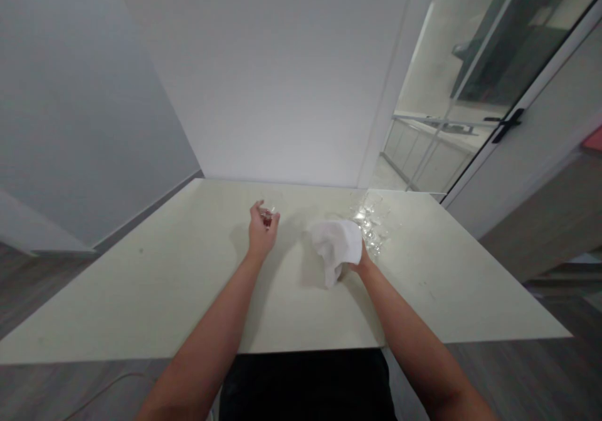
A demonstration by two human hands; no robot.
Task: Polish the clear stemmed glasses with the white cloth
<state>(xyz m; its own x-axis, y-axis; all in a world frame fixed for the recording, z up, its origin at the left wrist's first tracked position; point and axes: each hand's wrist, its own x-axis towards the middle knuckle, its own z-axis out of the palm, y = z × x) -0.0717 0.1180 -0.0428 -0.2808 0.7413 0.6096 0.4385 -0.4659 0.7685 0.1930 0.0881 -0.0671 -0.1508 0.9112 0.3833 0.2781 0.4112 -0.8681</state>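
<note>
left hand (261, 231): small glass (268, 216) | right hand (357, 262): white cloth (337, 248) (bunched)

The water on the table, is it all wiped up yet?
Not yet. The right hand holds a white cloth beside the puddle, which glistens on the table. The left hand pinches something small and clear in its fingers. Nothing looks wiped so far.

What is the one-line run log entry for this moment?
left hand: holds small glass | right hand: holds white cloth
</note>
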